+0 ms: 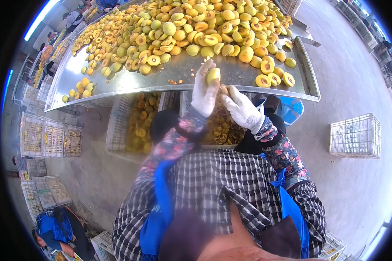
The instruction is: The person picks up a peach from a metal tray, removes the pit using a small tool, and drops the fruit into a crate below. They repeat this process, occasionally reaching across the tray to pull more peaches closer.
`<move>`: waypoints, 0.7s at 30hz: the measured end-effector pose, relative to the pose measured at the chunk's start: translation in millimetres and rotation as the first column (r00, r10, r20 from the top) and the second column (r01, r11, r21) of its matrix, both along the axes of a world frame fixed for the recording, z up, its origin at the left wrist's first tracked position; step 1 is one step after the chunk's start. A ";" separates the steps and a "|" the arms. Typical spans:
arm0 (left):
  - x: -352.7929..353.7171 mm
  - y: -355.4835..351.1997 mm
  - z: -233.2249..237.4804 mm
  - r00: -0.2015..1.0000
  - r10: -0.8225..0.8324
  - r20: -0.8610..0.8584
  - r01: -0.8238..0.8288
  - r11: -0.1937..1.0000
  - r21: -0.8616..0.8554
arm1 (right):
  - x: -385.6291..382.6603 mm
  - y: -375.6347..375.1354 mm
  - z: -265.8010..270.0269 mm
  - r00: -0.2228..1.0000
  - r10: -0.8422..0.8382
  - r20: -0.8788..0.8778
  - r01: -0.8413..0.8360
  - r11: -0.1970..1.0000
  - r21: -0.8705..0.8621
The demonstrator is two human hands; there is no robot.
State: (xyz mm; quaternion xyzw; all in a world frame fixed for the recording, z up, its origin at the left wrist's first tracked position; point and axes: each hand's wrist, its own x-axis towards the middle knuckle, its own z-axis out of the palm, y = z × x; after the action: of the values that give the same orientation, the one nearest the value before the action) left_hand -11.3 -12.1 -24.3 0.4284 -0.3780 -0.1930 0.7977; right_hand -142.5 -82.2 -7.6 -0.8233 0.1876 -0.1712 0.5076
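My left hand point(204, 92), in a white glove, is raised over the table's near edge and closed around a yellow-green peach point(213, 75). Just to its right, my right hand point(244, 110), also gloved, has its fingers pinched together around something small and brownish point(224, 90); I cannot make out what it is. The fingertips of both hands are close together. Behind them, a large heap of halved yellow peaches point(178, 32) covers the metal table point(130, 82). Several cut halves show brown centres.
Below the table edge stand a white crate of peaches point(117, 126) and a second container of peach pieces point(224, 130). A blue container point(290, 109) is under the right side. One white crate point(355, 135) stands on the floor at right; stacked crates point(50, 135) and people are at left.
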 end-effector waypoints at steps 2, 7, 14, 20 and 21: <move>-1.4 -4.8 -8.6 0.986 -0.044 -0.158 0.042 0.999 -0.019 | 1.9 -0.3 -10.3 0.995 0.020 -0.093 -0.013 0.997 0.079; 11.9 5.6 8.6 0.905 -0.171 -0.390 0.256 0.950 0.176 | -9.2 -4.0 -1.4 0.979 0.151 -0.135 -0.153 0.988 -0.004; 27.1 4.0 -0.6 0.767 -0.315 -0.559 0.527 0.806 0.270 | -17.6 -4.2 -0.6 0.944 0.279 -0.177 -0.250 0.953 0.170; 8.7 11.6 -6.2 0.826 -0.243 -0.508 0.387 0.900 0.200 | -17.3 2.2 -6.4 0.960 0.279 -0.027 -0.169 0.652 0.739; 10.0 15.0 -9.3 0.862 -0.235 -0.450 0.380 0.886 0.264 | -18.2 3.4 -12.8 0.957 0.287 -0.033 -0.171 0.654 0.737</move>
State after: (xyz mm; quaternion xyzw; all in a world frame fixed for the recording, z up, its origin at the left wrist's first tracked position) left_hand -1.3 2.9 -33.6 0.4447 -0.2290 -0.4672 0.7291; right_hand -160.7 -78.8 -20.4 -0.5813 0.1711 0.0434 0.7943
